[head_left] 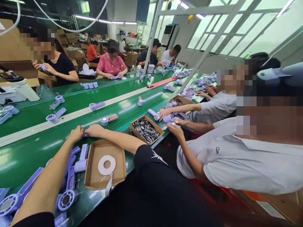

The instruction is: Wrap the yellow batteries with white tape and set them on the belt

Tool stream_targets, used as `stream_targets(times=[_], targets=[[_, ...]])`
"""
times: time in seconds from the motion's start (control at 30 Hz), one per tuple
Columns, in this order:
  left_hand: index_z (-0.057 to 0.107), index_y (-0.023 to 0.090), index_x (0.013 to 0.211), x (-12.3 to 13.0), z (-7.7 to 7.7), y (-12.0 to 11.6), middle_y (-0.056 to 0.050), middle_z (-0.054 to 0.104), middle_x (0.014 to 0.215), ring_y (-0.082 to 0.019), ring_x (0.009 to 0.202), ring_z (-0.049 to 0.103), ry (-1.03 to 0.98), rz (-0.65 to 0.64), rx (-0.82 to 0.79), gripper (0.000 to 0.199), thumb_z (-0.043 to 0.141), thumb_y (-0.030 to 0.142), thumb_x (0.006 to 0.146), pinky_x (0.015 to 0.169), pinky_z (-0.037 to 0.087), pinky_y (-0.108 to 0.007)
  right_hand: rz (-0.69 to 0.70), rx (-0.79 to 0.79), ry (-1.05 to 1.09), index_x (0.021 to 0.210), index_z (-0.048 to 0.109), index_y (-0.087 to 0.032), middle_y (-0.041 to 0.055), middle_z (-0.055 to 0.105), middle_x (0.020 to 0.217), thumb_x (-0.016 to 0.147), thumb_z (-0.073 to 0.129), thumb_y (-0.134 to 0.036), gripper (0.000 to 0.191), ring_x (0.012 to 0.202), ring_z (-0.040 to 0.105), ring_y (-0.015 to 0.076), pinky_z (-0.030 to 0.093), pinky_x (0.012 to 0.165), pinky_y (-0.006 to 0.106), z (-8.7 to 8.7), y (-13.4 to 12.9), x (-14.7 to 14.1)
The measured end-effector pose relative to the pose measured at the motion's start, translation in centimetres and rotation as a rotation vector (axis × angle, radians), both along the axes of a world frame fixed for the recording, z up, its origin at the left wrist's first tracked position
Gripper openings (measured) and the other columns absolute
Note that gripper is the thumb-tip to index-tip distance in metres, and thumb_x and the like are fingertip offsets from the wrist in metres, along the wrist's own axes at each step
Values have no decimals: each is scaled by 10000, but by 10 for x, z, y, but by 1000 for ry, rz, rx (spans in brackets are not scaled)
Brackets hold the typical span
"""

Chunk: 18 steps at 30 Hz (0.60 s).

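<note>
Both my hands are stretched forward over the green belt, close together behind a cardboard tray (88,183). My left hand (76,133) has its fingers closed at a small piece of a purple part (84,134). My right hand (93,130) meets it from the right, fingers pressed together at the same part. Most of that part is hidden by my fingers. In the tray lies a roll of white tape (101,165), its loose end hanging over the front edge. Several purple handheld units (80,165) are piled under and beside my left forearm.
A cardboard box of small dark parts (146,130) stands right of my right forearm. More purple units (52,118) lie along the belt (127,110). A person in a light shirt (213,151) works close on my right; others sit across the belt.
</note>
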<state>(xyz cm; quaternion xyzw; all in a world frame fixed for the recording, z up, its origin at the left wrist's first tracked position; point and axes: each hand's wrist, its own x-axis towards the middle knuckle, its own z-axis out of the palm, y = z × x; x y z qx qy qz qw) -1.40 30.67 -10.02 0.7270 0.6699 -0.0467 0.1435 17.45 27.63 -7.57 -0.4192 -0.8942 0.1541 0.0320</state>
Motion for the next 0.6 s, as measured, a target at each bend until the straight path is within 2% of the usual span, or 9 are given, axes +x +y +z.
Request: stream_targets(times=[0.1,0.17,0.3,0.47,0.6], targets=[[635,201,1198,5,0,0,-187,807,1151,-346,1124,763,-3,17,-32,336,398,319,991,926,552,-383,14,-36,33,1334,781,-295,65,831,1308,1127,589,-365,291,1188,795,237,585,980,295,-6,6,13],[643,209,1179,8,2,-1,-179,803,1162,-341,1137,760,-11,17,-49,322,408,327,994,921,552,-373,36,-68,25,1366,766,-312,52,826,1325,1117,604,-398,309,1173,793,243,588,973,311,-9,9,14],[646,204,1181,16,10,-4,-184,795,1201,-337,1135,758,-29,21,-71,327,390,333,1024,902,550,-369,52,-112,-40,1325,783,-267,118,832,1269,1045,694,-373,313,1130,796,315,621,933,401,-12,11,3],[638,163,1215,28,21,-9,-240,769,1262,-367,1199,729,-41,18,-70,352,352,295,1058,942,527,-395,32,-72,-52,1312,788,-217,176,801,1320,1078,651,-365,309,1190,773,336,605,988,425,6,5,4],[656,181,1190,36,16,-12,-211,771,1259,-326,1212,717,-87,27,-81,293,409,260,1053,993,506,-364,48,-70,-42,1248,827,-149,177,822,1280,1066,682,-309,282,1237,762,316,552,1057,373,22,-1,28]])
